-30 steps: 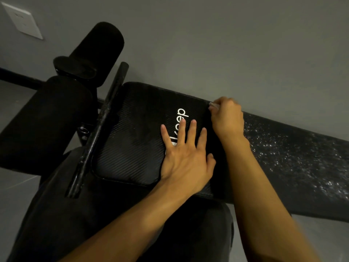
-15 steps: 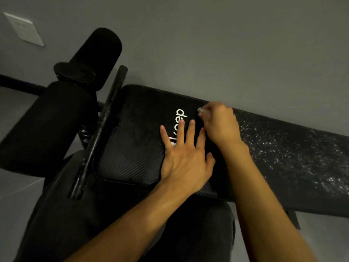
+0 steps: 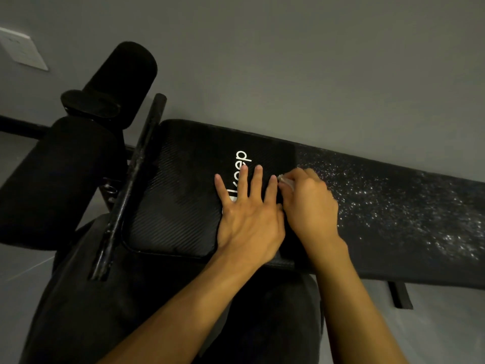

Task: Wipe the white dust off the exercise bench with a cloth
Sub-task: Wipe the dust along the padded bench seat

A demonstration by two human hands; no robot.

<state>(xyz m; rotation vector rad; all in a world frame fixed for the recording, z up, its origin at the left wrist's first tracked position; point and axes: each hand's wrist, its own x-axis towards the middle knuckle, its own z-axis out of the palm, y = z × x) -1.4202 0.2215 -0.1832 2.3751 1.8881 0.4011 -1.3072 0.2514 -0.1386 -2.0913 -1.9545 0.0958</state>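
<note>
Exercise bench [image 3: 178, 195]: black, and it runs across the view against the grey wall [image 3: 315, 61], with its ribbed seat pad in the middle and its long pad reaching to the right edge.
Wall plate [image 3: 22, 52]: pale, fixed to the wall at far left.
Foam rollers [image 3: 123, 80]: two black padded cylinders at the bench's left end, one above the other.
Metal bar [image 3: 131, 185]: dark and slanted, just left of the seat pad.
Trousers [image 3: 78, 311]: dark, on the person's legs below the seat pad.
Logo [image 3: 242, 157]: white lettering on the seat pad, its lower part hidden under fingers.
Left hand [image 3: 246, 222]: lies flat on the seat pad, palm down, fingers straight and spread apart.
Right hand [image 3: 309, 206]: close against the left hand's little-finger side, fingers curled into a grip on the cloth.
Cloth [image 3: 284, 181]: only a small pale bit shows at the right hand's fingertips.
White dust [image 3: 393, 206]: specks scattered over the long pad, right of the right hand; the seat pad looks dark and clean.
Floor [image 3: 446, 324]: grey, below the long pad at lower right.
</note>
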